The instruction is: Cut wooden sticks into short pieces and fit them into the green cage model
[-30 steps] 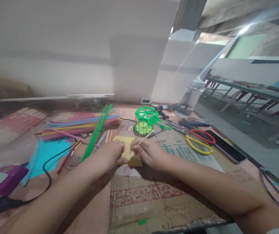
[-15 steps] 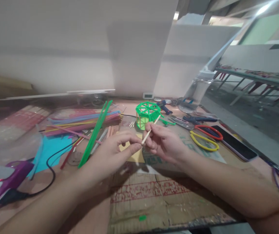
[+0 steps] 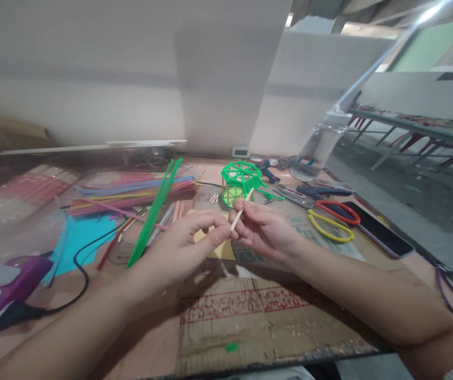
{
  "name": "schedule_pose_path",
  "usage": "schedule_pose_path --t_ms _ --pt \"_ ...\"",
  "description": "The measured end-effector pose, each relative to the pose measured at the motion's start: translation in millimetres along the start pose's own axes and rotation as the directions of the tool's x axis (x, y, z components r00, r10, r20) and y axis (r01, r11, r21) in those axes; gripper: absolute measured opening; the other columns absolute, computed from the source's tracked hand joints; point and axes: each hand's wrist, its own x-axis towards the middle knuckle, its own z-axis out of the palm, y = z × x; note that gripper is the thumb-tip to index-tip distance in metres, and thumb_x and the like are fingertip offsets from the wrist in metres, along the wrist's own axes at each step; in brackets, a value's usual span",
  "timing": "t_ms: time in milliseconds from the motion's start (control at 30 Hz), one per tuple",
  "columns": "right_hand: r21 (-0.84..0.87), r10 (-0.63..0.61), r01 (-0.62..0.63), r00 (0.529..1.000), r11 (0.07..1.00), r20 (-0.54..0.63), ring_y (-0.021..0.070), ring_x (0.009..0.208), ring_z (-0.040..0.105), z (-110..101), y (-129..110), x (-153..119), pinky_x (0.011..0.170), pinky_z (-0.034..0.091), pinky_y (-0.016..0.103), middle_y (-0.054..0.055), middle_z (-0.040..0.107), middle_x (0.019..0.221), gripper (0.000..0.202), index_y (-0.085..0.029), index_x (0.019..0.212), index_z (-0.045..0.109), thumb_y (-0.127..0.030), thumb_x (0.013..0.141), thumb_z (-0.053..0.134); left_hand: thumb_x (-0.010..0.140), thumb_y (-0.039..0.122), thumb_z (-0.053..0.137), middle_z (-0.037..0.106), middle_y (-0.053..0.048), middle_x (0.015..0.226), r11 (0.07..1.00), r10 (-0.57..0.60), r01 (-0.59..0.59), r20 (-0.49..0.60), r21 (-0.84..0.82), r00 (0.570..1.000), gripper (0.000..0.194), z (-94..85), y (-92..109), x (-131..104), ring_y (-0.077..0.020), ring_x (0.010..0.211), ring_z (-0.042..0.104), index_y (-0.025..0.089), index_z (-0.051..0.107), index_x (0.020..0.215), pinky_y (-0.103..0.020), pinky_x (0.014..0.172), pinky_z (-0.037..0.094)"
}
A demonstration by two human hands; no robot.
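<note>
A thin pale wooden stick slants between my two hands above the cardboard mat. My right hand is closed on it, thumb and fingers pinching its middle. At the stick's lower end, my left hand brings thumb and forefinger together in a pinch. Just behind the hands stands a small green framework, its spoked top held on orange posts over a yellow-green base. A few short pale sticks lie to its left. Under my left hand, yellow paper is partly hidden.
Long green pipe cleaners lie left of my hands, near blue paper and a purple glue gun with a black cord. Scissors with red and yellow handles, a phone and a clear lamp base are on the right.
The stick has slid or tilted slightly, its upper end showing less above my right fingers. Both hands stay close together in nearly the same place. The view has shifted a little.
</note>
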Motion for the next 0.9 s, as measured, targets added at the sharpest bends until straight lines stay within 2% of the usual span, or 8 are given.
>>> schedule_pose_path --t_ms 100,200,267,367,433,633,800,900 --pt "-0.116 -0.033 0.035 0.999 0.993 0.018 0.0128 0.055 0.048 -4.4 -1.1 0.7 0.05 0.039 0.022 -0.004 0.049 0.061 0.019 -0.022 0.087 0.049 -0.039 0.094 0.056 0.095 0.043 0.048 0.07 -0.004 0.096 0.997 -0.059 0.056 0.058 0.047 0.997 0.031 -9.6 -0.9 4.6 -0.0207 0.094 0.063 0.022 0.069 0.086 -0.032 0.085 0.049" --pt "-0.407 -0.13 0.142 0.99 0.902 0.057 0.0136 0.06 0.051 -11.3 -2.0 2.5 0.055 0.041 0.025 -0.001 0.054 0.072 0.023 -0.022 0.089 0.049 -0.043 0.096 0.051 0.089 0.047 0.05 0.071 -0.003 0.091 0.936 -0.237 0.172 0.189 0.308 0.953 0.032 -29.6 -17.4 13.7 -0.0211 0.086 0.062 0.021 0.069 0.089 -0.031 0.075 0.047" --pt "-0.698 -0.213 0.226 0.971 0.679 0.108 0.0144 0.066 0.052 -17.4 -2.0 5.4 0.062 0.041 0.027 0.001 0.054 0.077 0.021 -0.021 0.087 0.05 -0.038 0.099 0.047 0.082 0.047 0.057 0.069 -0.003 0.088 0.826 -0.324 0.198 0.157 0.528 0.933 0.03 -41.3 -36.3 18.9 -0.0211 0.081 0.061 0.021 0.068 0.093 -0.03 0.07 0.044" --pt "-0.943 -0.229 0.202 0.963 0.266 0.142 0.0159 0.07 0.051 -26.5 -0.4 12.3 0.068 0.04 0.029 0.001 0.052 0.075 0.02 -0.02 0.083 0.05 -0.028 0.099 0.042 0.073 0.052 0.065 0.067 -0.003 0.088 0.725 -0.421 0.245 0.133 0.643 0.897 0.038 -45.3 -62.0 20.9 -0.0215 0.077 0.062 0.021 0.063 0.095 -0.029 0.062 0.04" --pt "-0.977 -0.197 0.162 0.971 0.138 0.133 0.0167 0.07 0.052 -29.6 2.4 17.7 0.068 0.04 0.029 0.001 0.054 0.075 0.018 -0.019 0.085 0.051 -0.026 0.099 0.042 0.071 0.057 0.067 0.067 -0.004 0.091 0.713 -0.427 0.244 0.132 0.657 0.895 0.045 -39.9 -70.3 18.9 -0.022 0.076 0.062 0.021 0.06 0.099 -0.028 0.059 0.038" --pt "-0.97 -0.124 0.23 0.968 0.077 0.219 0.0165 0.081 0.061 -21.1 20.4 35.6 0.074 0.044 0.026 0.004 0.067 0.086 0.015 -0.016 0.091 0.062 -0.018 0.097 0.049 0.071 0.045 0.074 0.068 -0.007 0.108 0.746 -0.316 0.16 0.133 0.646 0.939 0.046 -25.0 -71.8 13.3 -0.0263 0.096 0.063 0.022 0.059 0.108 -0.03 0.073 0.044" --pt "-0.976 -0.014 0.204 0.979 -0.078 0.205 0.0163 0.079 0.062 -16.1 33.2 45.4 0.072 0.045 0.025 0.006 0.071 0.087 0.018 -0.014 0.092 0.065 -0.017 0.098 0.048 0.07 0.043 0.076 0.067 -0.007 0.111 0.755 -0.271 0.114 0.149 0.645 0.951 0.048 -26.3 -80.9 14.2 -0.0277 0.1 0.063 0.023 0.06 0.111 -0.032 0.082 0.046" --pt "-0.972 0.009 0.199 0.98 -0.127 0.199 0.0163 0.078 0.061 -19.1 33.5 48.5 0.071 0.044 0.025 0.005 0.071 0.085 0.015 -0.015 0.088 0.065 -0.014 0.095 0.052 0.07 0.044 0.076 0.068 -0.008 0.107 0.753 -0.271 0.112 0.151 0.648 0.951 0.045 -26.7 -86.1 14.7 -0.0283 0.097 0.064 0.023 0.061 0.107 -0.034 0.081 0.047"
